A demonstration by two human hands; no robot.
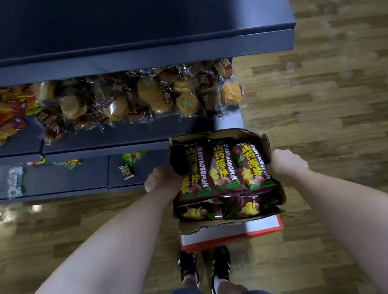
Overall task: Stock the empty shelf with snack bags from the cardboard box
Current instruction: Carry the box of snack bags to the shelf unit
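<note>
Wood floor (335, 125), bare top shelf (118, 19) at 12 o'clock. Both hands, left hand (161, 180) and right hand (287, 162), clamp three snack bags (223, 167) in cardboard box (266, 143); lift level, squeezing evenly.

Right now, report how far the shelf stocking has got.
Done: nothing yet; the top shelf is bare. In hand: the left hand and right hand press on either side of three dark red snack bags lying on top in the cardboard box. Left: those three, the bags showing beneath them, and any hidden deeper. The shelf below holds wrapped pastries.
</note>
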